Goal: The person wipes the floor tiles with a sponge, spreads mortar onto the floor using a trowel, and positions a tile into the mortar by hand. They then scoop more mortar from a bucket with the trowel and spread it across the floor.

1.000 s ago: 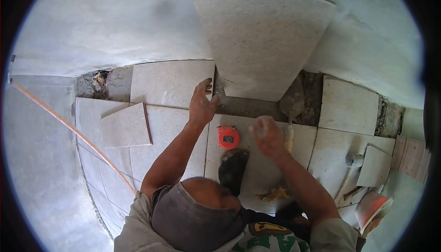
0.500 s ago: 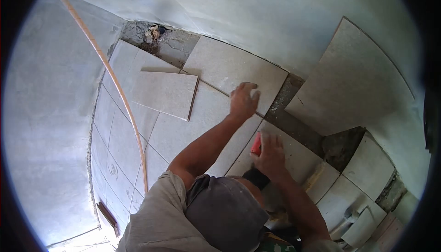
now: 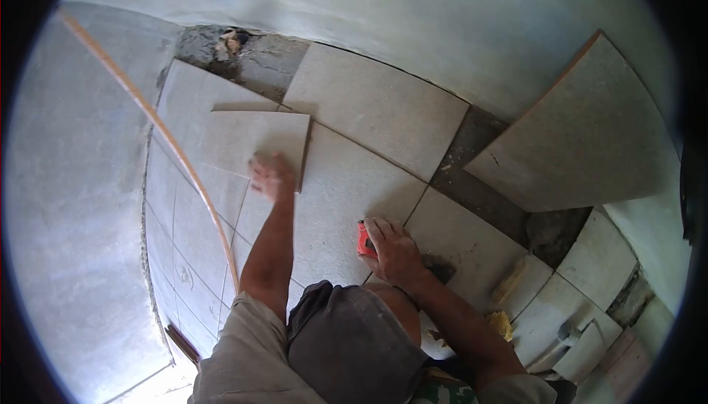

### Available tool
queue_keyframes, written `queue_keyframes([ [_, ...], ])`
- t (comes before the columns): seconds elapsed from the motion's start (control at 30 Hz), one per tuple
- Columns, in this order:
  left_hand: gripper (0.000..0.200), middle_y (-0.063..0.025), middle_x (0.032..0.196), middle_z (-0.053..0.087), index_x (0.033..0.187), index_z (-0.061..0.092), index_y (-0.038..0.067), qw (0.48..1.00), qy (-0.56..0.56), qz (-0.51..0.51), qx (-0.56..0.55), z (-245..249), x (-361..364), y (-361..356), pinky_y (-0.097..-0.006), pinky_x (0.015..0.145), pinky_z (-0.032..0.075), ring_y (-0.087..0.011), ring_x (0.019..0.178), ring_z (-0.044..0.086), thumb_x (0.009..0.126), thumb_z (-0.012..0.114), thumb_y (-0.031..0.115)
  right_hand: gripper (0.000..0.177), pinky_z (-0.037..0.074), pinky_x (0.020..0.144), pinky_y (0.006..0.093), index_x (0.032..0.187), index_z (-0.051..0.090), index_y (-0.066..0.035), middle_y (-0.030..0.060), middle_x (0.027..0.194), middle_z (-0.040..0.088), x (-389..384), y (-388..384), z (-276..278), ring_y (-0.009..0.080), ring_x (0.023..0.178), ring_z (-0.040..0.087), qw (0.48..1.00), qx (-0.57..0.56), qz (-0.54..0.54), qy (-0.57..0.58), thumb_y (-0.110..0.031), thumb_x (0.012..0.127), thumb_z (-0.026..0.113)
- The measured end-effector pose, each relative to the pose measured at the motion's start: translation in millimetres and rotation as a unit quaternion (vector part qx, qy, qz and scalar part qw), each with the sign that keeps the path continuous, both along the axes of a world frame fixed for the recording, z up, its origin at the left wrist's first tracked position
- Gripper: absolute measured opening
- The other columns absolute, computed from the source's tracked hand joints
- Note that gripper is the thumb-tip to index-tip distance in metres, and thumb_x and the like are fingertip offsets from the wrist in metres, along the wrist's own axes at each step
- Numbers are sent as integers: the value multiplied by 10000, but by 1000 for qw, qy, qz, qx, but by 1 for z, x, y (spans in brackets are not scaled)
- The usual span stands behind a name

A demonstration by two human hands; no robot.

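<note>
A worker's left hand (image 3: 271, 175), too blurred to tell how its fingers stood, met a loose cut tile (image 3: 251, 138) on the floor (image 3: 376, 105). The right hand (image 3: 394, 251) lay over a red tape measure (image 3: 363, 240), fingers flat and unclenched. Most tiles were laid; a bare strip (image 3: 476, 183) remained uncovered.

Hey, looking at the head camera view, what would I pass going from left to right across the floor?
thin orange pipe → left hand → right hand resting on red tape measure → large leaning tile
</note>
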State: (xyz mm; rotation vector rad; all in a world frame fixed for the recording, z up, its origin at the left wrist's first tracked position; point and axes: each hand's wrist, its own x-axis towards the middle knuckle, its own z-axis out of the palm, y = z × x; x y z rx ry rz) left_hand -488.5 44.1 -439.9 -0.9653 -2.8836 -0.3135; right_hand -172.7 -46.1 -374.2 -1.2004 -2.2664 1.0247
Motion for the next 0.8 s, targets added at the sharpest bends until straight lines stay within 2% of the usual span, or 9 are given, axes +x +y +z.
queue_keyframes([
  [0.07, 810, -136, 1520, 251, 1472, 247, 73, 993, -48, 109, -19, 8, -7, -13, -565, 1112, 116, -289, 1406, 217, 910, 291, 655, 728, 421, 948, 461, 1336, 382, 1, 193, 1292, 444, 7, 11, 5, 373, 1156, 467, 999, -15, -26, 41, -276, 759, 731],
  [0.13, 775, -127, 1503, 293, 1469, 274, 104, 985, -64, 159, 20, -2, -16, -24, -556, 1105, 143, -285, 1383, 265, 915, 261, 646, 721, 410, 968, 463, 1340, 377, 10, 199, 1301, 434, 11, 28, 7, 374, 1178, 454, 996, 9, -84, 31, -266, 771, 724],
  [0.17, 760, -125, 1491, 316, 1464, 295, 121, 986, -60, 150, 33, -8, -20, -28, -551, 1103, 151, -286, 1375, 279, 914, 248, 644, 714, 399, 988, 464, 1344, 372, 18, 205, 1311, 424, 16, 33, 7, 375, 1200, 442, 990, 38, -135, 25, -256, 783, 718],
  [0.23, 747, -122, 1454, 375, 1444, 351, 163, 986, -48, 144, 71, -9, -14, -27, -533, 1097, 165, -289, 1342, 326, 897, 222, 655, 706, 387, 1005, 464, 1346, 366, 24, 207, 1313, 417, 24, 46, 3, 380, 1214, 429, 986, 34, -161, -7, -242, 792, 712],
  [0.37, 789, -120, 1448, 377, 1445, 342, 159, 987, -34, 133, 89, -14, -20, -28, -536, 1105, 147, -292, 1352, 311, 869, 251, 691, 694, 373, 1032, 457, 1341, 367, 30, 194, 1329, 391, 27, 52, -8, 374, 1248, 402, 978, 20, -202, -54, -250, 801, 702],
  [0.4, 794, -147, 1425, 399, 1444, 344, 165, 983, -46, 136, 111, -9, -15, -26, -548, 1117, 123, -300, 1357, 308, 854, 304, 695, 680, 363, 1043, 460, 1343, 365, 26, 193, 1336, 381, 26, 54, -6, 378, 1260, 387, 975, -11, -208, -75, -246, 814, 693],
  [0.6, 857, -114, 1506, 285, 1472, 269, 129, 984, -83, 132, 86, 4, -7, -20, -575, 1118, 75, -267, 1412, 212, 846, 281, 713, 649, 367, 1034, 452, 1337, 366, 26, 206, 1317, 401, 17, 61, -1, 382, 1230, 415, 968, -48, -221, -106, -215, 822, 679],
  [0.77, 861, -106, 1516, 264, 1477, 248, 121, 987, -93, 119, 62, 8, -8, -22, -589, 1110, 68, -253, 1423, 185, 853, 276, 713, 613, 368, 1026, 452, 1324, 388, 8, 218, 1295, 430, 28, 55, 11, 390, 1210, 430, 953, -85, -260, -128, -194, 821, 674],
  [0.8, 861, -104, 1515, 267, 1476, 250, 120, 986, -90, 120, 73, 7, -6, -20, -591, 1110, 65, -253, 1423, 187, 854, 279, 715, 596, 366, 1024, 453, 1319, 397, 2, 224, 1292, 437, 34, 49, 14, 392, 1207, 431, 934, -80, -314, -150, -183, 822, 669],
])
